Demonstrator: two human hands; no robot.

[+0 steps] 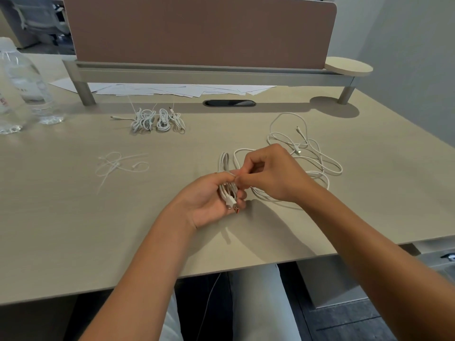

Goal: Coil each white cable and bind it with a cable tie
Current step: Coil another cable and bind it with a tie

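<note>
My left hand [209,200] lies palm up over the desk and grips a partly coiled white cable [229,190]; its USB plug with an orange tip sticks out below my fingers. My right hand [268,173] pinches a strand of the same cable just above the coil. The rest of that cable trails right into a loose tangle of white cables [305,153] on the desk. Three coiled, tied cables [157,120] lie side by side farther back. Several loose white cable ties [120,166] lie to the left.
Two clear plastic bottles [22,89] stand at the far left. A raised shelf [209,72] with a brown divider panel spans the back, with white papers [172,89] under it. A cable slot [229,103] sits in the desk. The desk's front edge [221,271] runs below my wrists.
</note>
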